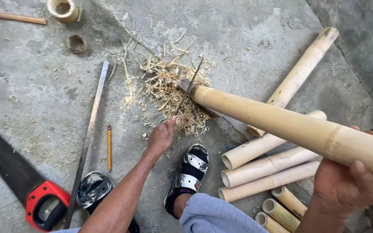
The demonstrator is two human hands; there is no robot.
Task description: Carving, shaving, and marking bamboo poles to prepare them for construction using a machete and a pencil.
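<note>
The right hand (346, 185) is clamped under and around a long bamboo pole (290, 125), propping it at a slant so its far end rests on the floor. The left hand (161, 137) is closed on a thin blade or rod (188, 88), probably a slim knife, though its edge is too fine to make out, whose shaft crosses the pole's far end. Just beyond that hand lies a heap of shavings (173, 88). Left of it sit a yellow pencil (109, 146), a long metal strip (90, 129) and a handsaw with a red handle (44, 205). Under the right hand, cut bamboo lengths (268, 166) lie stacked side by side.

To trim well, the pole should probably stay braced firmly, with short light strokes directed away from the sandalled foot (191, 172) near the left hand
</note>
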